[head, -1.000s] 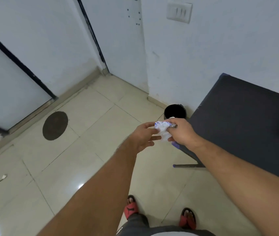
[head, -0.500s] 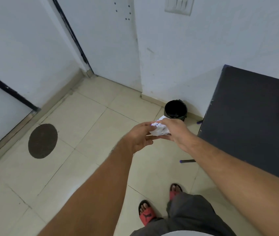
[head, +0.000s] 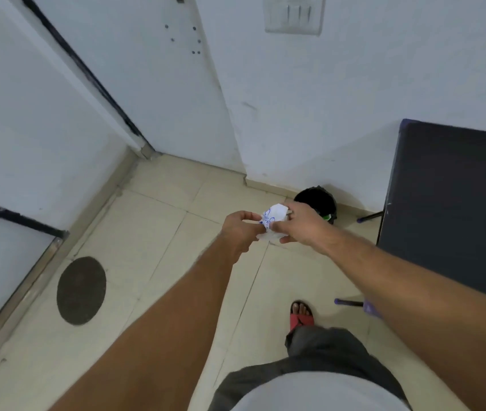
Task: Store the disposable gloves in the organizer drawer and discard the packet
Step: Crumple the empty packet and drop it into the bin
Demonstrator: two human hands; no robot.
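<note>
A crumpled white packet (head: 272,219) with blue print sits between both hands, held out over the tiled floor. My left hand (head: 240,229) pinches its left side and my right hand (head: 299,223) grips its right side from above. Just beyond my right hand a small black bin (head: 317,201) stands on the floor against the white wall, partly hidden by that hand. No gloves or organizer drawer are in view.
A dark table (head: 455,209) with thin legs fills the right side, next to the bin. A white door (head: 164,78) stands in the far corner. A round dark floor cover (head: 81,290) lies on the left. My foot in a red sandal (head: 301,315) is below the hands.
I have stepped closer to the corner, so the bin and wall appear nearer. Both hands have kept hold of the packet and it is more crumpled.
</note>
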